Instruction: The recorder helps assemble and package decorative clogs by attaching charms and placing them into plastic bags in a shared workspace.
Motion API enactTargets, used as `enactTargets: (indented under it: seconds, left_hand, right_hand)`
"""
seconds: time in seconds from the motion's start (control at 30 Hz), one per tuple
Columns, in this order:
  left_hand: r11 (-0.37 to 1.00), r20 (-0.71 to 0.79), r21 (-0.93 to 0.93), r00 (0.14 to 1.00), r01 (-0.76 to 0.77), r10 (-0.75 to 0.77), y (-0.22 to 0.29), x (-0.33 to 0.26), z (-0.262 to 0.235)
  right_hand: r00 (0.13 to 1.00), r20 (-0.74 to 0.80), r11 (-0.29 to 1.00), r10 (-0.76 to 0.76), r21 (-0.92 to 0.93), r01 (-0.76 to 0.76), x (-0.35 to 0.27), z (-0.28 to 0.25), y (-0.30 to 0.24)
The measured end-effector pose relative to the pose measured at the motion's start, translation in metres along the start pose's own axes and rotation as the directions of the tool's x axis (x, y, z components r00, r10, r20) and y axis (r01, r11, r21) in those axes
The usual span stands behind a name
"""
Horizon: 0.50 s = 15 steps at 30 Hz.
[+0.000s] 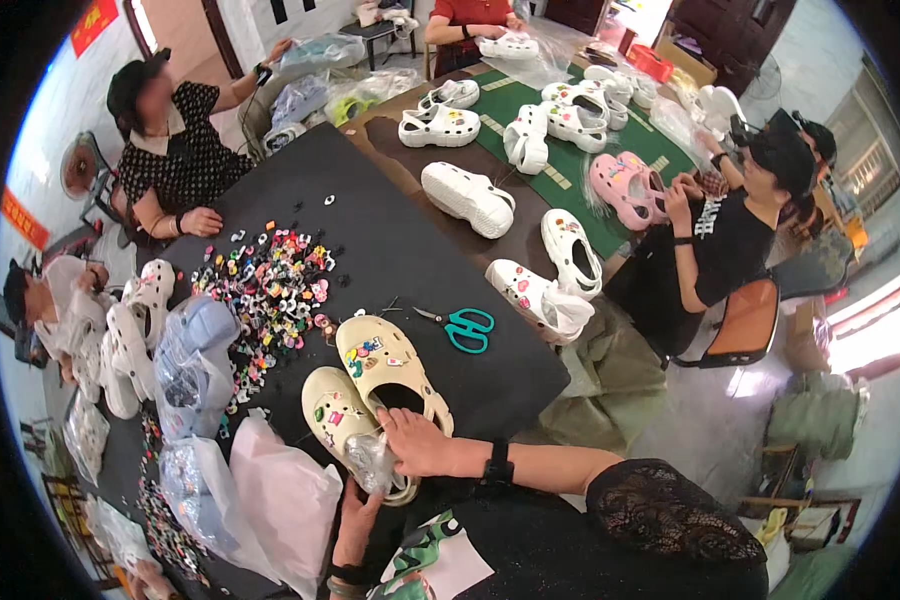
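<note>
A pair of cream clogs with colourful charms lies on the black table in front of me: the left clog (329, 405) and the right clog (385, 352). Crumpled clear plastic (369, 462) sits in the left clog's opening. My right hand (413, 440) comes across the right clog's heel, its fingers closed at the plastic. Beneath, my left hand (357, 508) grips the left clog near its heel; part of its fingers is hidden.
Teal-handled scissors (468, 330) lie right of the clogs. A heap of small charms (270, 275) spreads beyond them. Bagged blue clogs (192, 365) and a pale pink plastic sheet (282, 490) are at left. White clogs (467, 199) cover a neighbouring table, where co-workers sit.
</note>
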<state>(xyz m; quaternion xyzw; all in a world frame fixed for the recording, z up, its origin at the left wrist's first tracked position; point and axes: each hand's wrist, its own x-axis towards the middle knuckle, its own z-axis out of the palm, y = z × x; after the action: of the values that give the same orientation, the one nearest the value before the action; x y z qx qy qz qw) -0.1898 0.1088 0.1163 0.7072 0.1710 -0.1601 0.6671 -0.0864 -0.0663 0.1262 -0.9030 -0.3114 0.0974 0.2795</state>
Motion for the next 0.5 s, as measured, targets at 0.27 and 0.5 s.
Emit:
enactTargets:
  seconds: [0.27,0.5]
  left_hand:
    - [0.977,0.371,-0.024,0.91,0.212,-0.188,0.018,0.003,0.003]
    - [0.984,0.384,0.119,0.907,0.136,-0.172,0.018,0.003,-0.014]
  right_hand:
    - [0.986,0.003,0.922,0.166,-0.356,-0.154,0.005,-0.004,0.006]
    - [0.999,0.036,0.956,0.02,-0.293,-0.008,0.016,-0.026,0.037]
